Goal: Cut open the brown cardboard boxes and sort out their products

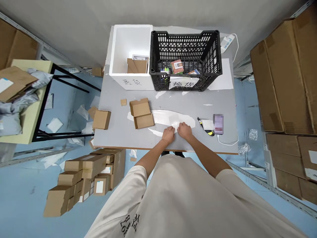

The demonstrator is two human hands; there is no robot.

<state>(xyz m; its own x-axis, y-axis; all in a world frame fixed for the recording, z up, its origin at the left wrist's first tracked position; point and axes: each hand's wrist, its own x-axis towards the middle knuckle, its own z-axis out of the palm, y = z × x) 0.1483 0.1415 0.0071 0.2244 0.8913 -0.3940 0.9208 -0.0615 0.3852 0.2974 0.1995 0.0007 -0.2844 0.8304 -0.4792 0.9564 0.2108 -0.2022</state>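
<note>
My left hand and my right hand are close together near the table's front edge, fingers curled. Between and just beyond them lies a small pale, see-through piece that looks like a plastic bag. Both hands seem to pinch its near edge, though the fingertips are partly hidden. Under it, a worn white patch marks the grey tabletop. To the left sits an opened cardboard box with its lid folded back. A closed small carton and a tiny brown square piece are farther left.
At the back stand a white foam box holding cardboard and a black plastic crate with small packages. On the right are a phone with a cable and a yellow-black cutter. Stacked cartons stand on the floor at left.
</note>
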